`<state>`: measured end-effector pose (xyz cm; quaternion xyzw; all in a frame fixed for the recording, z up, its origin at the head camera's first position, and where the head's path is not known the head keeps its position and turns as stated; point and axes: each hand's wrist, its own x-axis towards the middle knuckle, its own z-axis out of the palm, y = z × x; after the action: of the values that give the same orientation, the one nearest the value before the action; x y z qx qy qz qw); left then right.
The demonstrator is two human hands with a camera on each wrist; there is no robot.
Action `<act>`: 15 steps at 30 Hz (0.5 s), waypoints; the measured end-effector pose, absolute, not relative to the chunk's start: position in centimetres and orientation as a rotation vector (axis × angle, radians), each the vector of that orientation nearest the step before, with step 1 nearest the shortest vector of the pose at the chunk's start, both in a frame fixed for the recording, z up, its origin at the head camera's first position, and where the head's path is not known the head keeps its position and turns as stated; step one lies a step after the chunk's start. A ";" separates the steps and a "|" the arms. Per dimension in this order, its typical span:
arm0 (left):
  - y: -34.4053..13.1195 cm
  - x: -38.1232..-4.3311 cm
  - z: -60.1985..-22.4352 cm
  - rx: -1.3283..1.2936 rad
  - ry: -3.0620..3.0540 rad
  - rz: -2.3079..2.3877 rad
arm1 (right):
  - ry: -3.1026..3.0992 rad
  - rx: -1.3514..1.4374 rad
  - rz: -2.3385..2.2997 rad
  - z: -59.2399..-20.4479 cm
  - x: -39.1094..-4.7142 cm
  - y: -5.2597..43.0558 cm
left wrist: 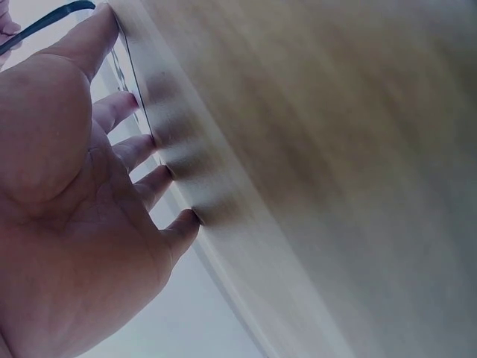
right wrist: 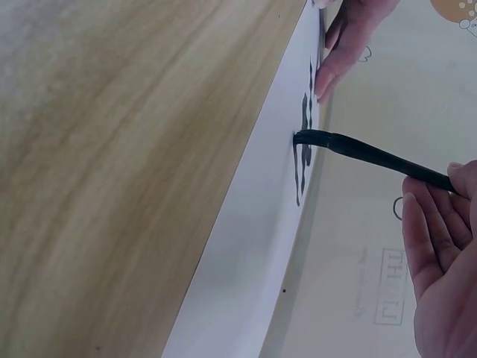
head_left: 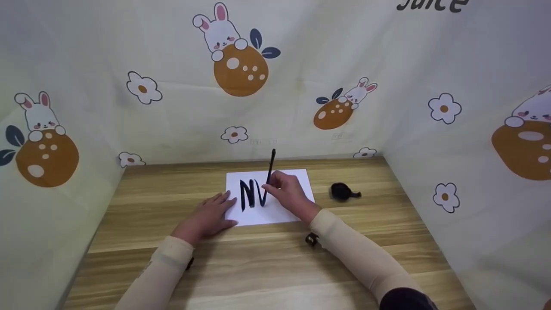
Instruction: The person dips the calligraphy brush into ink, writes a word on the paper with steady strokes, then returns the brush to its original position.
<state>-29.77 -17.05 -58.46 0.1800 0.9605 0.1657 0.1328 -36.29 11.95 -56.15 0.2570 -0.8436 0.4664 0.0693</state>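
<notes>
A white sheet of paper (head_left: 284, 214) lies on the table with bold black strokes (head_left: 247, 193), an N followed by a V-like mark. My right hand (head_left: 289, 193) pinches a slim black brush (head_left: 272, 161) between thumb and fingers. In the right wrist view the bent, dark brush tip (right wrist: 305, 137) touches the paper at one end of a stroke. My left hand (head_left: 208, 216) rests at the sheet's left edge, fingers spread; in the left wrist view its fingertips (left wrist: 186, 224) press down.
To the right of the paper sits a small round black dish with a short handle (head_left: 341, 192). The wood-grain table (head_left: 258, 267) is enclosed by pale fabric walls (head_left: 181, 125) printed with rabbits, oranges and flowers.
</notes>
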 end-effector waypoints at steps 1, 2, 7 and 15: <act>-17.0 -29.7 -58.4 0.521 2.787 0.482 | -2.535 0.765 1.408 -56.1 -36.3 11.9; -17.0 -29.7 -58.4 0.520 2.787 0.483 | -2.533 0.757 1.409 -56.1 -36.4 12.0; -17.1 -29.6 -58.2 0.552 2.802 0.474 | -2.533 0.720 1.447 -55.9 -36.7 12.0; -17.1 -29.6 -58.5 0.559 2.802 0.458 | -2.530 0.687 1.448 -55.9 -37.4 11.8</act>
<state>-29.65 -17.06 -58.47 0.1917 0.9609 0.1570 0.1237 -37.39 11.85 -55.91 0.2286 -0.8425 0.4822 0.0732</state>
